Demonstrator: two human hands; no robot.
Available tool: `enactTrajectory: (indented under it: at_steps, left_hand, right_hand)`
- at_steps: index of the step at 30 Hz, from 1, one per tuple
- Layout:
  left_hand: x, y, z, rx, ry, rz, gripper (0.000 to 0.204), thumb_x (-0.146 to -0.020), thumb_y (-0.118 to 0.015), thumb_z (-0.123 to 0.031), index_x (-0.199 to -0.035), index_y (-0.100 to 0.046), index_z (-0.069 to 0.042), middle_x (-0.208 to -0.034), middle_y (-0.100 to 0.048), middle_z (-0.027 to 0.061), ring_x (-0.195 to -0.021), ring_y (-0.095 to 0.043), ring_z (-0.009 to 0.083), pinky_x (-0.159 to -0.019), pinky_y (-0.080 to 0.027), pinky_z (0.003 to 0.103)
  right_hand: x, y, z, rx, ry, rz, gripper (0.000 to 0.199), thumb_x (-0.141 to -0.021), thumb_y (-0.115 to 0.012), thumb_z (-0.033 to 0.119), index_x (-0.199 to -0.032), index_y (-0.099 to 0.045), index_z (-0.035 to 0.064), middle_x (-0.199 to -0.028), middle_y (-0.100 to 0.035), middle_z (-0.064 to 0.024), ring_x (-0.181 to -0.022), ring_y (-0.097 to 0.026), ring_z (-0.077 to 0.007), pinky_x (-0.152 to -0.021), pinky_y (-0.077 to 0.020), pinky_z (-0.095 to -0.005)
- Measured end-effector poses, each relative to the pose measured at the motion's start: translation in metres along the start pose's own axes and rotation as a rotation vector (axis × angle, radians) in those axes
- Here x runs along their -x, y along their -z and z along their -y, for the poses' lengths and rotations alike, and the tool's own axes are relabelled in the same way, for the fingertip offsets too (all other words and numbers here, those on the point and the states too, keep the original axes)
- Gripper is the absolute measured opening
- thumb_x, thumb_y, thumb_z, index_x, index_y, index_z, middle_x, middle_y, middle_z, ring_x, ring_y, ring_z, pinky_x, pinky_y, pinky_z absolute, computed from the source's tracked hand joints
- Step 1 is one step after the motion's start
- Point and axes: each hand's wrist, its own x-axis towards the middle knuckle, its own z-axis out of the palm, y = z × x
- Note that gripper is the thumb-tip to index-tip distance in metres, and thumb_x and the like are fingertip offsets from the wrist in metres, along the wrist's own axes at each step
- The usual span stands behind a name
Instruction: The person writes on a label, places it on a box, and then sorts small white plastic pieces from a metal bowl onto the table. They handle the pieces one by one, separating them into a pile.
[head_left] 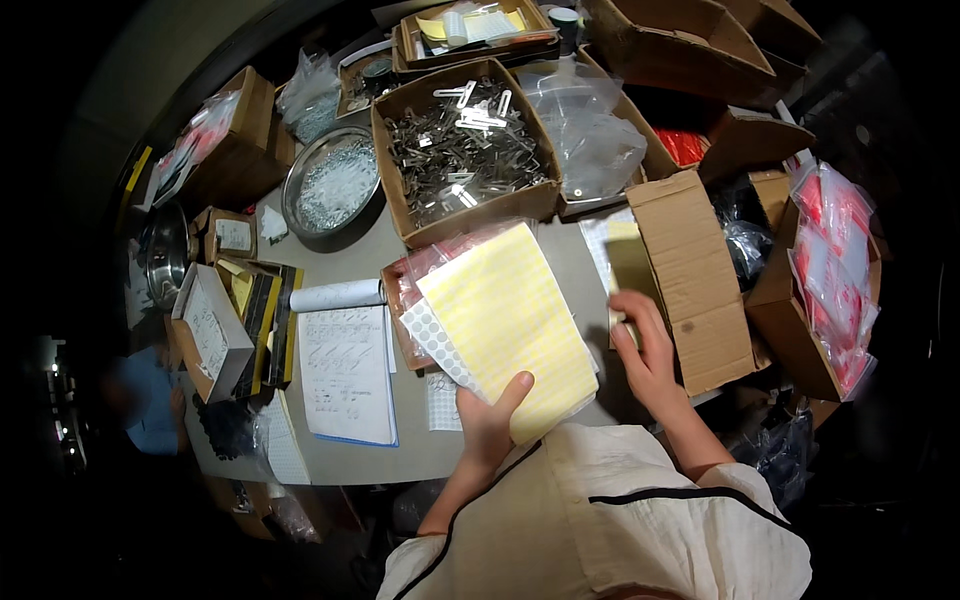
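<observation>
My left hand grips a stack of sticker sheets, its thumb on top near the lower edge. The top sheet is pale yellow with rows of faint marks; a white sheet with grey round dots pokes out at the left. Behind the stack, a small open box with clear and pink plastic bags is partly covered. To the right, my right hand is held with its fingers bent and apart, close to a yellowish sheet beside a cardboard box. Whether its fingertips touch that sheet is hard to tell.
An open notebook lies left of the stack. Behind stand a carton of metal clips and a metal bowl of small shiny parts. Bagged red-and-white items fill a box at right. Another person is at far left.
</observation>
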Motion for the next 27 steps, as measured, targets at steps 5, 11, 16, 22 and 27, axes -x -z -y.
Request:
enactTrajectory:
  at_steps: [5, 11, 16, 22, 27]
  left_hand:
    - [0.004, -0.007, -0.009, 0.064, -0.007, -0.054, 0.060, -0.089, -0.069, -0.003, -0.142, -0.045, 0.005, -0.133, -0.060, 0.0157, -0.119, -0.062, 0.0249, -0.100, -0.050, 0.038]
    - [0.007, 0.012, -0.008, 0.068, -0.011, -0.110, 0.055, -0.089, -0.069, -0.002, -0.140, -0.048, 0.007, -0.129, -0.063, 0.0163, -0.114, -0.065, 0.0252, -0.098, -0.052, 0.038]
    - [0.010, 0.012, -0.007, 0.086, 0.048, -0.091, 0.052, -0.090, -0.068, 0.000, -0.138, -0.050, 0.008, -0.129, -0.064, 0.0171, -0.113, -0.066, 0.0254, -0.097, -0.052, 0.038]
    - [0.016, 0.004, -0.013, 0.079, -0.010, -0.044, 0.051, -0.092, -0.065, 0.001, -0.140, -0.049, 0.008, -0.131, -0.063, 0.0162, -0.117, -0.064, 0.0241, -0.100, -0.051, 0.037]
    - [0.018, 0.014, -0.009, 0.028, -0.062, -0.034, 0.049, -0.096, -0.062, 0.002, -0.142, -0.047, 0.008, -0.135, -0.061, 0.0145, -0.121, -0.061, 0.0220, -0.104, -0.047, 0.036]
  right_hand:
    - [-0.010, -0.039, -0.126, 0.636, -0.084, 0.040, 0.073, -0.101, -0.063, 0.026, -0.153, -0.028, -0.0106, -0.156, -0.031, -0.0403, -0.139, -0.040, -0.0542, -0.111, -0.0411, -0.0505]
    - [-0.006, -0.038, -0.132, 0.805, -0.124, 0.277, 0.058, -0.089, -0.064, 0.010, -0.137, -0.041, -0.0139, -0.133, -0.049, -0.0393, -0.118, -0.057, -0.0509, -0.105, -0.0473, -0.0496]
    - [-0.016, -0.050, -0.116, 1.116, 0.150, 0.227, 0.045, -0.081, -0.061, -0.005, -0.122, -0.047, -0.0157, -0.112, -0.058, -0.0384, -0.092, -0.066, -0.0471, -0.079, -0.0581, -0.0439]
    - [-0.031, -0.026, -0.124, 0.576, -0.092, 0.104, 0.022, -0.088, -0.057, -0.001, -0.110, -0.062, -0.0027, -0.083, -0.066, -0.0196, -0.083, -0.070, -0.0322, -0.074, -0.0550, -0.0403]
    - [-0.003, -0.002, -0.032, -0.148, -0.280, 0.041, 0.025, -0.096, -0.059, -0.002, -0.121, -0.062, -0.0019, -0.099, -0.070, -0.0077, -0.090, -0.066, -0.0123, -0.080, -0.0510, -0.0246]
